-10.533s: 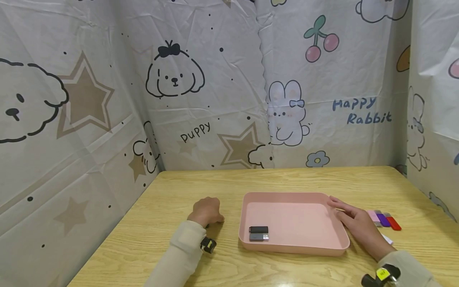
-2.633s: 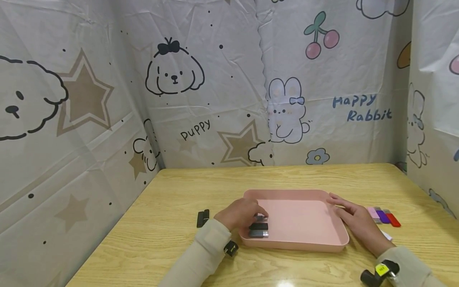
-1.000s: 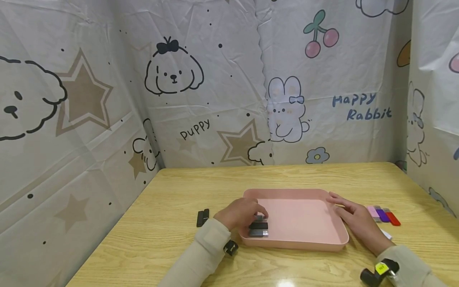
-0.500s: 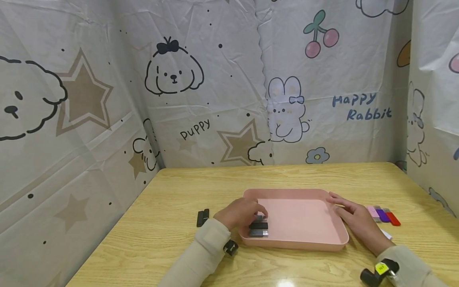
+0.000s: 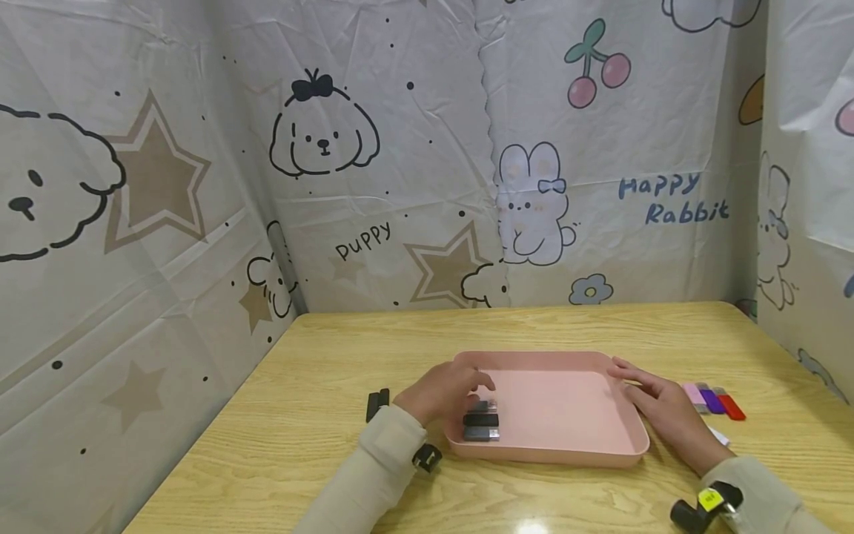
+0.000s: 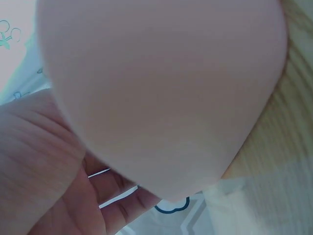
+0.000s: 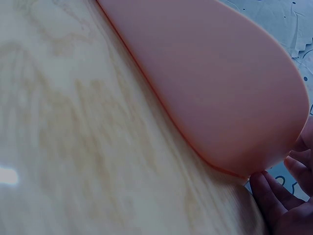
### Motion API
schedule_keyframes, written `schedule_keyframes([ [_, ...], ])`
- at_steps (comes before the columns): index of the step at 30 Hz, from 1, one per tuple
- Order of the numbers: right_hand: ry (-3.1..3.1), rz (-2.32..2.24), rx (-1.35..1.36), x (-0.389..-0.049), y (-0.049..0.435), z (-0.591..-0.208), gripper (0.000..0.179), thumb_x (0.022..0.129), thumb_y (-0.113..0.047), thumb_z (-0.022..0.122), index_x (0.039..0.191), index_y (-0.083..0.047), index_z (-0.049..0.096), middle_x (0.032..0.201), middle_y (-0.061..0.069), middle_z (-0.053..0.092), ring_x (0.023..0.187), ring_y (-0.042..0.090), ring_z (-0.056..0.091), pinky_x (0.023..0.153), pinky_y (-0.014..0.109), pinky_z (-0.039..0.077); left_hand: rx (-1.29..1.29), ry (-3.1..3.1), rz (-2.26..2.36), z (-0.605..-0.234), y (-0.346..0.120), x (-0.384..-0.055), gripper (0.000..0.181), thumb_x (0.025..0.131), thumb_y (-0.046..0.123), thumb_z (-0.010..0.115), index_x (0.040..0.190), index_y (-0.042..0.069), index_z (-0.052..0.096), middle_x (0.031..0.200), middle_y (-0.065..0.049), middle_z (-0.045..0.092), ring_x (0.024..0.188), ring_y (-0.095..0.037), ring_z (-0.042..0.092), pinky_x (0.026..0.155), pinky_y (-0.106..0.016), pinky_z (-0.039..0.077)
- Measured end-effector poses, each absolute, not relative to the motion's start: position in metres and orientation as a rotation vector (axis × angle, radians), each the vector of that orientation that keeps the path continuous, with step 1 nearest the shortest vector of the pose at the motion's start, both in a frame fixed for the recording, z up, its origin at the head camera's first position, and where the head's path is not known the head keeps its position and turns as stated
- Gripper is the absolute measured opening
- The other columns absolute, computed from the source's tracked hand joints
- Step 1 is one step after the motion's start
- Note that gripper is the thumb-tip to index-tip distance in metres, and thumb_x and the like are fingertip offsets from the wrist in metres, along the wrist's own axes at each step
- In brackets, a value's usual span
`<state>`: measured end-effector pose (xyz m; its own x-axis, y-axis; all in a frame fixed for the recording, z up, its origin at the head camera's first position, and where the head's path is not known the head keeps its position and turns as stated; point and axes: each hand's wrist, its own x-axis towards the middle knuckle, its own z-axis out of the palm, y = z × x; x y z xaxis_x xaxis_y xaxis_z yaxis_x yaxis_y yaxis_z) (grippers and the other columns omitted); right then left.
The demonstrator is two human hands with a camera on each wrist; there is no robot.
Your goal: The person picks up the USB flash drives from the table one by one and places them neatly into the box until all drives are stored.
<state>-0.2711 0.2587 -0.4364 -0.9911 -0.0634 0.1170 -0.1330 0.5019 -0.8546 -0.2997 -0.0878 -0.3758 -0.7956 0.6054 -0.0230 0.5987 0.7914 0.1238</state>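
In the head view, my left hand hovers over the left side of a pink tray, its fingers loosely bent above a grey USB stick. No thing shows in its grasp. Two more USB sticks lie in the tray in a row with that one: a black one and a grey one with a metal plug. My right hand rests against the tray's right rim with fingers extended. The wrist views show mostly the tray's outer wall, with fingers beyond its edge.
Left of the tray, two black USB sticks lie on the wooden table, partly behind the left sleeve. Right of my right hand lie pink, purple and red sticks, and a white item partly hidden. Patterned cloth hangs behind.
Since 10.5 s ago, the left hand has moved from the table into the tray, and a third stick lies there. In the last half second its fingers have lifted off that stick. The right hand stays put.
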Motion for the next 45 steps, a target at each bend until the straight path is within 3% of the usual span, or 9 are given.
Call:
schedule_keyframes([
  [1,-2.661,1.525,0.175,-0.271,0.259,-0.436,0.05,0.101,-0.04,0.048,0.141,-0.01,0.049,0.156,0.01,0.026,0.141,0.044,0.019,0.106,0.062,0.025,0.988,2.919,0.161,-0.375,-0.088,-0.3,0.079,0.05,0.008,0.096,0.122,0.023,0.066,0.133,0.0,0.052,0.108,-0.011,0.055,0.088,-0.026,0.05],
  [3,-2.661,1.526,0.178,-0.271,0.259,-0.437,0.05,0.101,-0.04,0.048,0.141,-0.01,0.049,0.156,0.01,0.026,0.141,0.044,0.019,0.106,0.062,0.025,1.007,2.924,0.178,-0.374,-0.09,-0.301,0.075,0.053,0.009,0.095,0.122,0.021,0.066,0.138,0.0,0.049,0.111,-0.012,0.053,0.092,-0.026,0.048],
  [8,-2.663,1.521,0.176,-0.271,0.259,-0.437,0.05,0.101,-0.04,0.048,0.141,-0.011,0.049,0.156,0.01,0.026,0.141,0.043,0.019,0.106,0.063,0.024,1.035,2.947,0.209,-0.37,-0.093,-0.304,0.037,0.083,0.01,0.077,0.118,0.019,0.068,0.134,0.003,0.055,0.115,-0.011,0.055,0.097,-0.027,0.045],
  [10,-2.662,1.523,0.173,-0.272,0.259,-0.437,0.05,0.101,-0.04,0.048,0.141,-0.011,0.049,0.156,0.01,0.026,0.141,0.043,0.019,0.106,0.063,0.024,1.046,2.973,0.181,-0.369,-0.094,-0.305,0.027,0.089,0.014,0.07,0.116,0.019,0.069,0.128,0.003,0.059,0.114,-0.011,0.056,0.097,-0.026,0.045],
  [19,-2.663,1.524,0.181,-0.271,0.259,-0.436,0.05,0.101,-0.04,0.047,0.141,-0.01,0.049,0.156,0.011,0.026,0.141,0.044,0.019,0.106,0.063,0.025,1.036,3.009,0.132,-0.362,-0.102,-0.309,0.019,0.09,0.017,0.069,0.109,0.017,0.067,0.106,-0.003,0.063,0.079,-0.01,0.053,0.074,-0.022,0.048],
  [36,-2.681,1.528,0.171,-0.271,0.259,-0.436,0.051,0.101,-0.043,0.045,0.142,-0.012,0.048,0.157,0.009,0.024,0.142,0.042,0.018,0.106,0.062,0.025,0.941,2.939,0.277,-0.347,-0.128,-0.315,0.012,0.09,0.014,0.068,0.101,0.013,0.063,0.081,0.003,0.058,0.073,-0.012,0.053,0.066,-0.027,0.046],
  [45,-2.682,1.538,0.16,-0.271,0.259,-0.436,0.053,0.101,-0.044,0.046,0.143,-0.012,0.047,0.158,0.01,0.023,0.142,0.043,0.018,0.106,0.063,0.025,0.859,2.913,0.282,-0.342,-0.144,-0.315,0.011,0.091,0.013,0.065,0.102,0.013,0.065,0.082,0.003,0.059,0.073,-0.013,0.054,0.067,-0.03,0.046],
])
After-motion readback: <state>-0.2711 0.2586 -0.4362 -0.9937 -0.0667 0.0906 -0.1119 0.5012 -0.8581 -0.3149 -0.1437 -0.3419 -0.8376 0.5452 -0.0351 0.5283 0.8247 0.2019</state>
